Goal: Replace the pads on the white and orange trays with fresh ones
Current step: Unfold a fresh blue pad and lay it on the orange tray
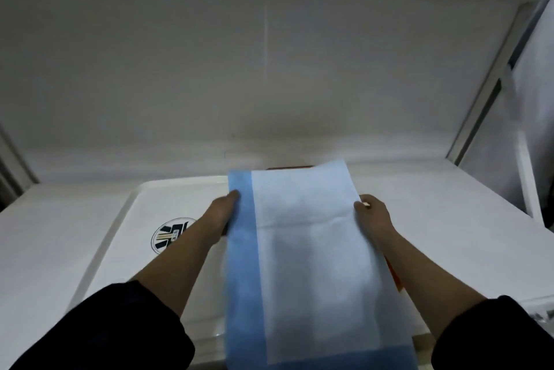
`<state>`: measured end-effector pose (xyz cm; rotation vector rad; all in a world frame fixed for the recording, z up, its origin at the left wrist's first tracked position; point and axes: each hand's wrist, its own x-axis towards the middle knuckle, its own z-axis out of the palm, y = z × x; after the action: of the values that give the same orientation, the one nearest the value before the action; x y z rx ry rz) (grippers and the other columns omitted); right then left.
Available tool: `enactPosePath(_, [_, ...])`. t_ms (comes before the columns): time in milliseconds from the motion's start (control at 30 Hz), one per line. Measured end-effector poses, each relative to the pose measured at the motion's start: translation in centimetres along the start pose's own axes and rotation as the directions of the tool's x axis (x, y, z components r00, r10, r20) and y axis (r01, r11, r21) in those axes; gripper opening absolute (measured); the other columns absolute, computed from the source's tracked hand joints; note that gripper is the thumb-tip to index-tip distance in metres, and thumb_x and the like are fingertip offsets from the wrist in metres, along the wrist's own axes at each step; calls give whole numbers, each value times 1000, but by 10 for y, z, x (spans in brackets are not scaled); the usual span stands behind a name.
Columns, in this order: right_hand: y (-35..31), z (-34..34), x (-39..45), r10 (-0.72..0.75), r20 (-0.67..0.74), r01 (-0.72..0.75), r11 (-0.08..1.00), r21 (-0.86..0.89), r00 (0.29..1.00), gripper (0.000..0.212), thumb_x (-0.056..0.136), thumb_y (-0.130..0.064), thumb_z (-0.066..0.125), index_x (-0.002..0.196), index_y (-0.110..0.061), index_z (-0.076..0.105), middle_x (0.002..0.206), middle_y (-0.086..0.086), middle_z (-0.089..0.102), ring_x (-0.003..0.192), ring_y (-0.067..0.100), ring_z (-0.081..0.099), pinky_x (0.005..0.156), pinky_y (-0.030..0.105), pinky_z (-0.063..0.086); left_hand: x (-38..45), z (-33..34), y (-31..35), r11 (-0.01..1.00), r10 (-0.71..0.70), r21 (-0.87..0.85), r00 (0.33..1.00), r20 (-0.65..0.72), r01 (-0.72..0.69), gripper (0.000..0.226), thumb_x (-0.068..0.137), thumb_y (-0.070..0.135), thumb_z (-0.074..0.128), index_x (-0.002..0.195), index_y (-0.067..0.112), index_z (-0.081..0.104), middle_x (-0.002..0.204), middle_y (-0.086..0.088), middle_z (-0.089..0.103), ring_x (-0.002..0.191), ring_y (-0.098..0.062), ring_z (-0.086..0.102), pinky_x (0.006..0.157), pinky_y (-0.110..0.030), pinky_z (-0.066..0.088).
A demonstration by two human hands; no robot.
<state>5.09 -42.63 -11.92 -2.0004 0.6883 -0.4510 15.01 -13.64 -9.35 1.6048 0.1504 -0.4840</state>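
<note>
Pad [308,249] pinched by left hand [220,213], right hand [374,216].

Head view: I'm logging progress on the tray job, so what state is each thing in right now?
Pad: unfolded, held up by both side edges.
Left hand: grips the pad's blue edge.
Right hand: grips the pad's right edge.
White tray: bare, logo showing.
Orange tray: mostly hidden behind the pad.

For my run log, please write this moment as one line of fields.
left hand: holds pad's left edge | right hand: holds pad's right edge | blue pad: held over orange tray | white tray: bare, logo visible
</note>
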Motion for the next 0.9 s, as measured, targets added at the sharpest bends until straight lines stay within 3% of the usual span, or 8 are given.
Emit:
enactPosePath(100, [11, 9, 8, 51, 17, -50, 996, -72, 999, 19, 93, -13, 46, 106, -8, 59, 103, 10, 60, 98, 31, 56, 78, 31, 40, 3, -1, -10, 988, -47, 150, 987, 152, 24, 48, 87, 35, 63, 124, 4, 56, 102, -9, 68, 82, -22, 65, 71, -32, 53])
enactPosePath(167, [15, 12, 7, 106, 107, -94, 990, -109, 989, 37, 94, -20, 49, 129, -11, 45, 121, 12, 55, 107, 32, 55, 89, 37, 44, 2, 0, -19, 972, -28, 234, 993, 116, 0, 69, 86, 30, 67, 142, 7, 35, 123, -11, 60, 93, -23, 64, 62, -28, 52])
enactPosePath(267, [17, 8, 2, 124, 258, -63, 971, -232, 958, 67, 91, -25, 56, 145, -15, 19, 136, 13, 46, 119, 35, 50, 99, 41, 41, 2, -1, -29, 963, 45, 260, 995, 94, -68, 90, 87, 21, 67, 151, 23, 4, 143, -10, 41, 118, -31, 53, 72, -31, 52])
enactPosePath(333, [20, 1, -3, 119, 303, -25, 955, -296, 945, 66, 89, -23, 58, 142, -17, 21, 131, 13, 49, 113, 32, 52, 97, 41, 41, 0, -5, -33, 937, 59, 329, 980, 189, -120, 77, 87, 17, 66, 148, 29, 19, 138, -10, 45, 115, -28, 54, 72, -30, 52])
enactPosePath(433, [26, -12, -7, 112, 364, -6, 960, -281, 925, 36, 86, -12, 59, 118, -19, 44, 123, 9, 55, 108, 26, 55, 96, 39, 45, -7, -4, -36, 866, 80, 454, 955, 285, -208, 36, 88, 8, 63, 121, 21, 56, 122, -7, 55, 96, -16, 58, 69, -24, 52])
enactPosePath(500, [29, -18, -8, 80, 420, 27, 970, -243, 904, 24, 86, -2, 54, 104, -17, 59, 126, 5, 56, 116, 22, 53, 100, 33, 43, -7, 2, -38, 744, 171, 584, 937, 303, -324, 27, 87, 3, 61, 109, 18, 65, 124, -5, 58, 108, -18, 58, 84, -25, 51])
enactPosePath(600, [27, -21, -5, -14, 353, 102, 967, -234, 935, 34, 86, 2, 48, 103, -21, 67, 128, 0, 58, 117, 18, 53, 95, 26, 43, -4, 15, -32, 572, 280, 734, 928, 246, -367, 35, 88, 9, 59, 122, 18, 63, 131, -1, 56, 118, -18, 53, 92, -22, 43])
enactPosePath(900, [32, -4, 42, -131, 80, 142, 977, -156, 988, 41, 86, 4, 46, 117, -15, 62, 127, 7, 58, 114, 23, 54, 85, 26, 40, 42, 38, -2, 603, 371, 721, 920, 123, -340, 43, 89, 15, 60, 132, 17, 55, 140, -6, 50, 123, -23, 51, 97, -25, 40])
